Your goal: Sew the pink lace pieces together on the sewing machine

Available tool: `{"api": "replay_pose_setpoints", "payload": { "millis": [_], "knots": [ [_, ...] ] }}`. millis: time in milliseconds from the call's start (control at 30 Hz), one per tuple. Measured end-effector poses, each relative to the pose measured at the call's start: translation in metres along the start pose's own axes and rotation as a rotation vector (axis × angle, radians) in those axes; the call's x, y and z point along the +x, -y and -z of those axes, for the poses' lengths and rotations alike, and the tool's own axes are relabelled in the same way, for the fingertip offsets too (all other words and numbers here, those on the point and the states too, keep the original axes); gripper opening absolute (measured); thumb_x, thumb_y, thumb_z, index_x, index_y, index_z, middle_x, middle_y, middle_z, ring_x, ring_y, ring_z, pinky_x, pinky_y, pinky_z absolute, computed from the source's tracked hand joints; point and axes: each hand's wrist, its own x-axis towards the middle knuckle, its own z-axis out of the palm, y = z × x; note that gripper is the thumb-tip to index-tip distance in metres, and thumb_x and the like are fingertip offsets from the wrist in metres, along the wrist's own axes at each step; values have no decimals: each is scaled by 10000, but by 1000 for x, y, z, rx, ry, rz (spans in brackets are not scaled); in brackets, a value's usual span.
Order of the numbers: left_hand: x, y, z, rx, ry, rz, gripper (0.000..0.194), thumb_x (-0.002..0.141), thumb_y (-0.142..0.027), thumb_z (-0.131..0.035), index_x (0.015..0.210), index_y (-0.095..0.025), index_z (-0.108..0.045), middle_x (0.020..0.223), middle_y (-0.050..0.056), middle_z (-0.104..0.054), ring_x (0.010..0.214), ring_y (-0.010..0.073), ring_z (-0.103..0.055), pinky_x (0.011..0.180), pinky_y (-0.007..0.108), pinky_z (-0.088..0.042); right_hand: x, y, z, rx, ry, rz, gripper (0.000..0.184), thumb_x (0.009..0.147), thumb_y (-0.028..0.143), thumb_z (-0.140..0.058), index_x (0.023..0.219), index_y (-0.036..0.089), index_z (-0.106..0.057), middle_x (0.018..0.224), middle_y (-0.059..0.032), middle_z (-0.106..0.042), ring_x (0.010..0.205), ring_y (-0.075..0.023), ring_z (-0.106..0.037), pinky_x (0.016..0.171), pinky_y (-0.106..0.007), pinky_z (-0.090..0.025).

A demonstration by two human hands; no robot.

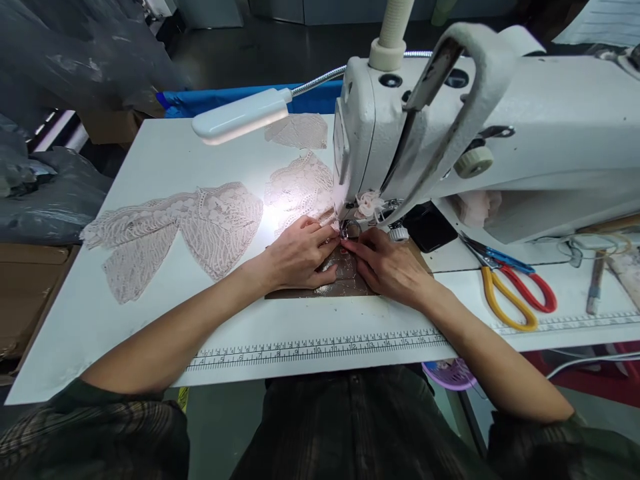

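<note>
My left hand (299,255) lies on a pale pink lace piece (300,190) right beside the presser foot (351,229) of a white sewing machine (500,133), fingers pressed together on the lace. Opposite it, my right hand (387,267) rests on the brownish plate area (345,287) in front of the needle, its fingertips pinching the lace edge at the foot. The two hands nearly touch each other under the needle. A small bunch of pink fabric (369,202) hangs at the machine head.
More lace pieces (185,230) lie spread at the left of the white table (125,320), another lace piece (297,131) at the back. A lamp (240,115) shines over them. Scissors with red and yellow handles (515,293) lie at the right. A printed ruler (320,348) runs along the front edge.
</note>
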Motion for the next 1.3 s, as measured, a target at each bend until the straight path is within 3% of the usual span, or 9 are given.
{"api": "replay_pose_setpoints", "payload": {
  "millis": [167, 333, 467, 567, 700, 800, 967, 1100, 1300],
  "knots": [
    [2, 1, 1, 1, 7, 17, 385, 941, -403, -451, 1060, -106, -665, 1092, 131, -644, 889, 236, -610, 885, 413, -455, 0, 2, 2, 35, 6, -12, 398, 978, 230, -391, 1290, 167, -631, 1133, -182, -613, 915, -266, -590, 731, -384, -493],
    [2, 4, -1, 10, 2, 25, 436, 938, -435, -453, 1146, -103, -642, 1111, 137, -633, 940, 253, -606, 899, 422, -451, -4, -6, 7, 229, -50, -75, 380, 977, 261, -413, 1255, 167, -654, 1116, -161, -631, 817, -206, -625, 746, -357, -519],
    [3, 7, -2, -2, 3, 24, 438, 934, -447, -463, 1153, -114, -644, 1126, 136, -625, 925, 247, -607, 887, 421, -451, -3, -17, 17, 413, -66, -107, 339, 992, 327, -417, 1044, 158, -706, 995, -113, -680, 812, -181, -639, 756, -309, -520],
    [3, 8, -3, 5, 4, 20, 462, 942, -458, -446, 1139, -93, -650, 1109, 142, -625, 888, 238, -607, 876, 421, -451, 3, -26, 19, 501, -54, -148, 422, 1020, 381, -347, 921, 160, -692, 862, -85, -687, 762, -171, -637, 696, -282, -508],
    [2, 8, -4, 20, 2, 19, 482, 950, -460, -427, 1142, -78, -650, 1081, 141, -628, 864, 234, -607, 862, 421, -450, 10, -30, 11, 455, -154, -272, 549, 1027, 461, -267, 829, 153, -676, 828, -110, -685, 762, -200, -644, 674, -308, -502],
    [2, 8, -5, 19, -20, 21, 448, 945, -448, -443, 1121, -95, -656, 1055, 128, -633, 870, 233, -605, 863, 418, -450, 8, -26, 5, 449, -160, -276, 542, 1020, 489, -283, 881, 159, -690, 870, -114, -686, 808, -211, -653, 709, -317, -512],
    [1, 7, -7, 32, -62, 50, 459, 939, -452, -458, 1127, -80, -650, 1012, 128, -638, 857, 231, -601, 819, 399, -464, 0, -18, -1, 421, -114, -294, 375, 984, 426, -418, 1085, 172, -675, 1002, -108, -693, 844, -220, -667, 764, -346, -530],
    [-1, 8, -11, 16, -89, 75, 470, 927, -460, -485, 1148, -79, -649, 1041, 135, -642, 903, 241, -607, 811, 396, -471, -3, -19, -8, 361, -185, -286, 298, 948, 308, -453, 1121, 163, -649, 1028, -107, -698, 848, -226, -676, 769, -355, -535],
    [-1, 10, -14, -58, -114, 135, 404, 932, -427, -493, 1140, -123, -660, 1021, 119, -651, 928, 235, -615, 834, 405, -483, -3, -20, -13, 291, -193, -270, 283, 932, 266, -454, 1132, 177, -633, 1045, -105, -695, 888, -246, -668, 800, -377, -532]
  ]
}}
